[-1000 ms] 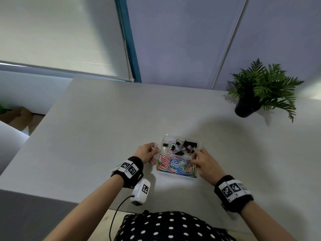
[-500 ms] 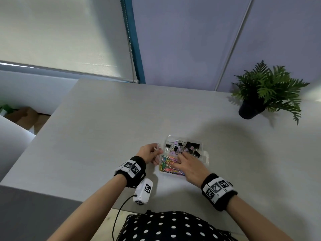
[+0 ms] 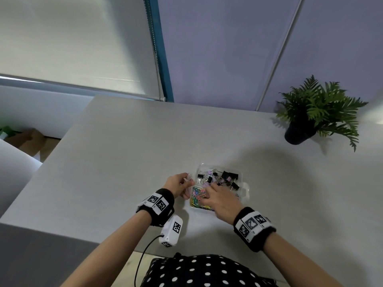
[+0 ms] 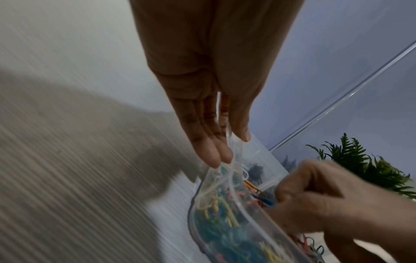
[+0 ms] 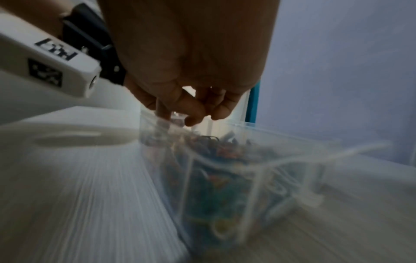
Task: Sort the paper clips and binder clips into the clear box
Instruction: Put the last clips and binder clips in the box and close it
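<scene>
The clear box (image 3: 246,189) sits on the grey table near me. Its far compartment holds black and lilac binder clips (image 3: 229,176). Coloured paper clips (image 3: 196,199) fill the near one. My left hand (image 3: 179,183) pinches the box's left rim (image 4: 234,185) between thumb and fingers (image 4: 225,154). My right hand (image 3: 216,196) reaches into the near compartment from above, covering much of it. Its fingertips (image 5: 198,116) are curled together among the paper clips, with a blue paper clip (image 4: 263,200) at their tips. The right wrist view is blurred.
A potted fern (image 3: 319,114) stands at the table's back right. The grey table (image 3: 124,162) ends close to my body in front and drops off on the left. A white tagged device (image 3: 172,230) with a cable hangs under my left wrist.
My right hand has moved from the box's right edge leftward into the paper clip compartment. The left hand has kept its grip on the left rim.
</scene>
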A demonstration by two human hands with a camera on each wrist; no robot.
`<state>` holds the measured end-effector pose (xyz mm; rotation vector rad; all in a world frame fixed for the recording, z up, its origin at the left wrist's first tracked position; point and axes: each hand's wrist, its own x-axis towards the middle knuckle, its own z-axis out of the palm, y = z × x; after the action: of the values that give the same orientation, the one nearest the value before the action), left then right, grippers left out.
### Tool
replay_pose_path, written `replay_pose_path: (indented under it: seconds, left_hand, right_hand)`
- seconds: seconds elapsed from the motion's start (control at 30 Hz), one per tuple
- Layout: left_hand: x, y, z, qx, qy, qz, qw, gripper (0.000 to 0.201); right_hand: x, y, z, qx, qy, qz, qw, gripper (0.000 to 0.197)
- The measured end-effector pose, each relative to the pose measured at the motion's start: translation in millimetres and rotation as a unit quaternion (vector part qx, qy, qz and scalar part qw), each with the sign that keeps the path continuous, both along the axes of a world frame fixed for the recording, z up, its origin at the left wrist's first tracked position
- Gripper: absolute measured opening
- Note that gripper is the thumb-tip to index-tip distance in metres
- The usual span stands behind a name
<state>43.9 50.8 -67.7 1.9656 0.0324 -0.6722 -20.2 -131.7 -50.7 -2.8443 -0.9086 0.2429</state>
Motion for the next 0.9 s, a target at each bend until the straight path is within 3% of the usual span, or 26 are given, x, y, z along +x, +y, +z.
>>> replay_pose_path:
  seconds: [0.13, 0.4, 0.53, 0.67, 0.8, 0.9]
  left_hand:
    - [-0.6, 0.4, 2.3, -0.003, -0.003, -0.008, 1.000, 0.011]
    - [2.9, 3.1, -3.3, 0.018, -0.016, -0.020, 1.000, 0.010]
    - [2.8, 3.0, -5.7, 0.017, -0.011, -0.013, 1.000, 0.010]
    - [2.7, 3.3, -5.0, 0.012, -0.010, -0.016, 1.000, 0.010]
    - [3.2, 3.7, -5.2, 0.013, -0.013, -0.026, 0.999, 0.016]
    - [3.5, 3.7, -6.0, 0.020, -0.017, -0.027, 0.999, 0.013]
  right_hand:
    - [0.7, -19.8, 5.6, -0.007, 0.005, -0.039, 0.999, 0.025]
    - [-0.4, -16.7, 8.1, 0.074, 0.046, -0.062, 0.994, 0.035]
    - [-0.3, -6.4, -3.9, 0.036, 0.025, -0.050, 0.998, 0.023]
    - [2.8, -8.5, -2.0, 0.032, 0.003, -0.082, 0.996, 0.025]
    - [4.4, -15.1, 9.6, 0.091, 0.034, -0.116, 0.988, 0.020]
    - [2.6, -8.9, 12.5, 0.087, 0.100, -0.079, 0.988, 0.015]
